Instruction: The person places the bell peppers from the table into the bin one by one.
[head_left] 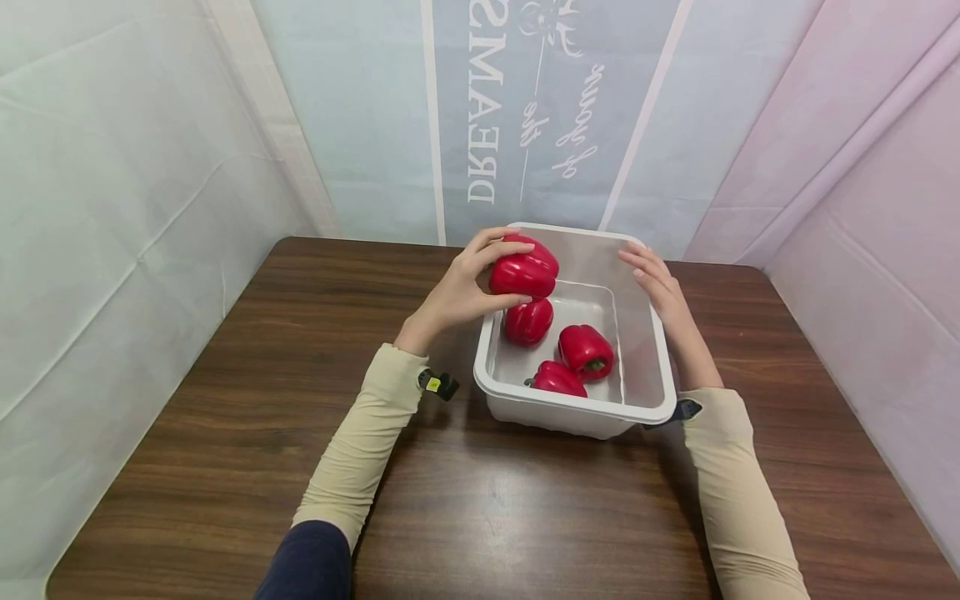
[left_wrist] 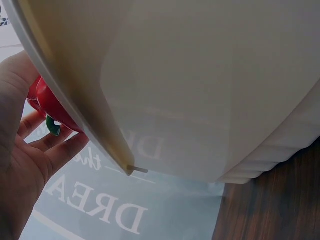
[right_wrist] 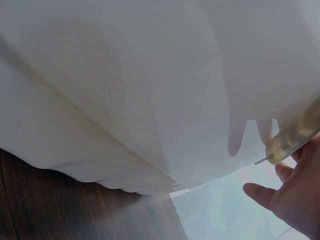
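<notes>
My left hand [head_left: 465, 287] grips a red bell pepper [head_left: 523, 271] over the left rim of a white plastic bin [head_left: 573, 406], thumb below and fingers over the top. In the left wrist view its green stem [left_wrist: 53, 126] points down beside the bin's rim. Inside the bin lie three more red peppers: one [head_left: 528, 323] under the held one, one [head_left: 586, 352] near the middle and one [head_left: 558, 379] by the front wall. My right hand [head_left: 656, 283] lies at the bin's right rim with fingers extended over it; its thumb is hidden in the head view.
The bin stands on a dark wood table [head_left: 300, 350], close to its back edge. Behind hangs a pale blue cloth [head_left: 375, 125] with white lettering, and white cloth walls [head_left: 112, 208] rise on both sides. A dark band with a yellow mark [head_left: 435, 383] sits at the left wrist.
</notes>
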